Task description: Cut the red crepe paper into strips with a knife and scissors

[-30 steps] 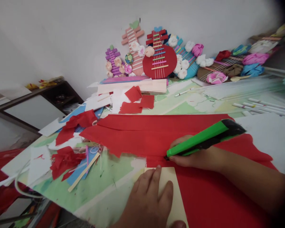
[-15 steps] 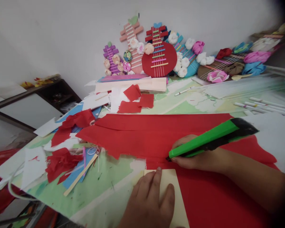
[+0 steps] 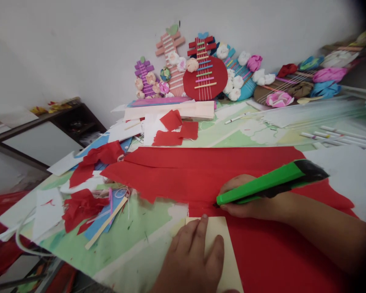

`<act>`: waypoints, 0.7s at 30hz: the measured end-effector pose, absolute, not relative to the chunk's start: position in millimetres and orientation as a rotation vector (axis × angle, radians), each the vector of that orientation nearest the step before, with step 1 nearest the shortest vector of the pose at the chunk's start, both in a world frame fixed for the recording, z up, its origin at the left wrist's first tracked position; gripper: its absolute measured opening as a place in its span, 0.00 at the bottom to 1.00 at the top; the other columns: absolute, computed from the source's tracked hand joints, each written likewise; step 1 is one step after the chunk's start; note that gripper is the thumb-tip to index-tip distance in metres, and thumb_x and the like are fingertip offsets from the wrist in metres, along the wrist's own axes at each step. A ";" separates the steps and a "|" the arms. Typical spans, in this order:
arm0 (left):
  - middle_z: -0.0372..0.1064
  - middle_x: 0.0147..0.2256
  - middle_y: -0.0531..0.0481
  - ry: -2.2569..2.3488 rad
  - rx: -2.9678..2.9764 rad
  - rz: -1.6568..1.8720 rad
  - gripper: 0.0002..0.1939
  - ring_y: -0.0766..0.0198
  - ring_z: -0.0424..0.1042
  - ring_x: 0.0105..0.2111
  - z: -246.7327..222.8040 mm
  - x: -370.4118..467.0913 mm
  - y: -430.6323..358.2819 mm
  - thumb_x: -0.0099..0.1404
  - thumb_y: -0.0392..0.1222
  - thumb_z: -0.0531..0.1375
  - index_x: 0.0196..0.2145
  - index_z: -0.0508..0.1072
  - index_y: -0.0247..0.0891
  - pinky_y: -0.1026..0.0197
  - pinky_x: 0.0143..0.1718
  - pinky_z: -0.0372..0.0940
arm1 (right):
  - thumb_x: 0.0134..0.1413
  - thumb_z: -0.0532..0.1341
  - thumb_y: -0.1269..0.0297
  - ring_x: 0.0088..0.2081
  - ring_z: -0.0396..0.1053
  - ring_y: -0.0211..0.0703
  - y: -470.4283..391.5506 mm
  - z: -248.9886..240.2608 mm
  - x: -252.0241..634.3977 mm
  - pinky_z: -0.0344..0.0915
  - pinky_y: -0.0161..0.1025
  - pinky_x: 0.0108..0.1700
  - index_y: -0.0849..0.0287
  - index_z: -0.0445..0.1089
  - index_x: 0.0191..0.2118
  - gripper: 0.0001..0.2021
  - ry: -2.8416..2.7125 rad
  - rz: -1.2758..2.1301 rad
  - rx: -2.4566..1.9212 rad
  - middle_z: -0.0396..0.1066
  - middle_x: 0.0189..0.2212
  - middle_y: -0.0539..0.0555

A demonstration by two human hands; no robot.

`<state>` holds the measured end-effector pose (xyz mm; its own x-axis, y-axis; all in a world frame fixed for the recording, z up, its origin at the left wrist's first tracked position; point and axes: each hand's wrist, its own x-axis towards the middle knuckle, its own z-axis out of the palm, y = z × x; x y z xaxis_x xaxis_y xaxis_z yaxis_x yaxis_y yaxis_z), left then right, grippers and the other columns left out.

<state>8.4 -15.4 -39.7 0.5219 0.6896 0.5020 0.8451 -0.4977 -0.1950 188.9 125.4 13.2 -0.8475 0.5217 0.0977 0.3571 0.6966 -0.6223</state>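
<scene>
My right hand (image 3: 247,203) grips a green-and-black utility knife (image 3: 262,183) like a pen. The knife's dark tip rests on a red sheet (image 3: 171,179), just beyond the far edge of a pale yellow card (image 3: 221,232); the blade itself is too small to make out. On that card lies my left hand (image 3: 192,252), palm down with its fingers apart, the fingertips near the card's far edge. More of the red sheet spreads beneath my right forearm.
Crumpled red scraps (image 3: 82,207), a thin wooden strip (image 3: 106,224) and blue paper lie to the left. Decorated lute shapes (image 3: 205,77) lean against the wall at the back. Several white pens (image 3: 338,138) lie at the right. A dark shelf (image 3: 49,134) stands beyond the table's left edge.
The view has shifted slightly. Both hands stay in nearly the same place on the card and sheet; the rear end of the knife has dipped a little.
</scene>
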 end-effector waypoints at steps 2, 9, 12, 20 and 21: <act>0.65 0.47 0.33 -1.219 -2.369 -0.452 0.28 0.46 0.67 0.43 -37.8 5.8 -15.0 0.62 0.62 0.45 0.47 0.66 0.37 0.51 0.38 0.65 | 0.50 0.56 0.65 0.27 0.66 0.37 125.1 14.8 189.5 0.63 0.33 0.32 0.57 0.68 0.26 0.07 -2.625 0.922 -0.704 0.70 0.25 0.48; 0.64 0.47 0.32 -1.212 -2.388 -0.460 0.29 0.45 0.67 0.43 -38.8 5.6 -15.7 0.62 0.62 0.45 0.46 0.66 0.37 0.50 0.38 0.65 | 0.49 0.57 0.61 0.31 0.69 0.39 122.9 17.4 192.3 0.65 0.34 0.34 0.57 0.69 0.29 0.07 -2.494 1.120 -0.814 0.71 0.28 0.49; 0.65 0.47 0.32 -1.242 -2.377 -0.527 0.29 0.45 0.67 0.42 -40.6 8.4 -15.9 0.62 0.62 0.45 0.46 0.67 0.37 0.50 0.38 0.64 | 0.49 0.57 0.62 0.30 0.68 0.39 122.5 16.2 192.3 0.65 0.34 0.34 0.57 0.69 0.28 0.07 -2.479 1.139 -0.814 0.71 0.28 0.49; 0.65 0.46 0.31 -1.234 -2.381 -0.521 0.27 0.44 0.67 0.42 -38.3 9.5 -14.8 0.63 0.60 0.44 0.45 0.67 0.36 0.49 0.38 0.65 | 0.50 0.57 0.61 0.30 0.68 0.38 124.5 12.3 192.8 0.65 0.33 0.33 0.57 0.69 0.28 0.07 -2.480 1.121 -0.784 0.71 0.28 0.49; 0.65 0.46 0.32 -1.241 -2.365 -0.555 0.27 0.45 0.67 0.42 -39.2 9.9 -14.8 0.63 0.60 0.44 0.45 0.67 0.36 0.49 0.38 0.65 | 0.50 0.57 0.61 0.30 0.68 0.38 124.4 12.0 192.6 0.65 0.33 0.33 0.57 0.69 0.28 0.07 -2.485 1.109 -0.786 0.71 0.28 0.49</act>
<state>9.9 -14.8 -39.2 0.5243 0.6737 0.5208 0.8374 -0.5190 -0.1716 192.6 124.4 12.0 -0.8026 0.5940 0.0545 0.3561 0.5504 -0.7552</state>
